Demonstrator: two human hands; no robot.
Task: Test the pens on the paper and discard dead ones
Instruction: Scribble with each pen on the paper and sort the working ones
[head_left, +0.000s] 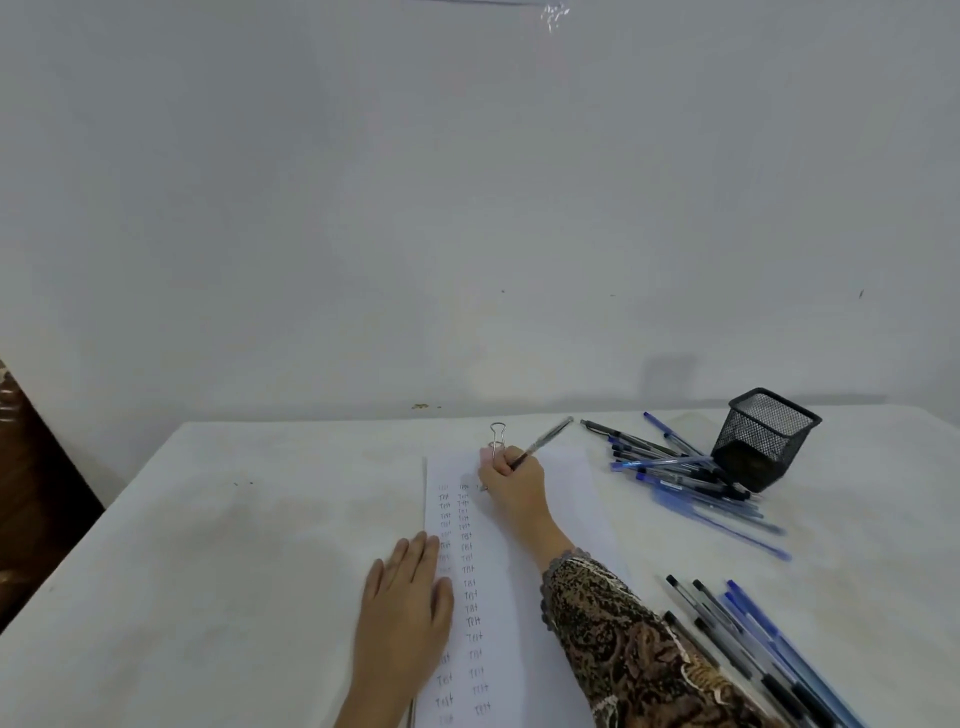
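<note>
Matt white paper (519, 597), black wire-mesh metal cup (763, 441), glossy plastic pens (691, 483), matt white tabletop (208, 545), patterned cloth sleeve (623, 649)

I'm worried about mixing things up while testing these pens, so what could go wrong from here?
1. The far pile by the mesh cup and the near pile beside the sleeve look alike; the pen in the right hand could land in the wrong one.
2. The mesh cup looks tilted beside the pens and may tip.
3. The sleeve could sweep the near pile.
</note>
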